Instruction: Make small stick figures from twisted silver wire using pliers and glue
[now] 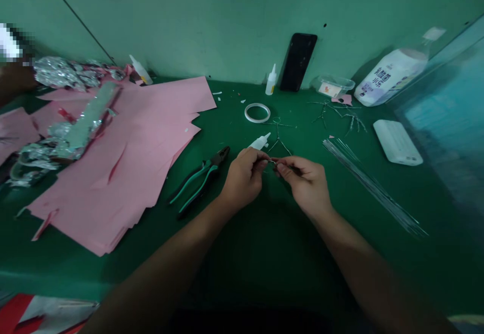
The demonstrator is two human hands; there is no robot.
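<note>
My left hand (247, 175) and my right hand (305, 180) meet at the middle of the green table, fingertips almost touching. Both pinch a thin twisted wire (271, 161), a short bit of which shows between them; the rest is hidden by the fingers. Just beyond lies a bent wire figure (278, 132) with a loop at its top and two legs spreading toward my hands. A white glue bottle (260, 142) lies on its side behind my left hand. Pliers with black and green handles (202, 180) rest, jaws nearly together, to the left.
Pink paper sheets (124, 162) and crumpled foil (60, 71) cover the left. At the back are a tape roll (257, 113), an upright glue bottle (270, 81), a phone (298, 62) and a drink bottle (391, 76). Straight wires (372, 187) and a white box-shaped device (398, 142) lie right.
</note>
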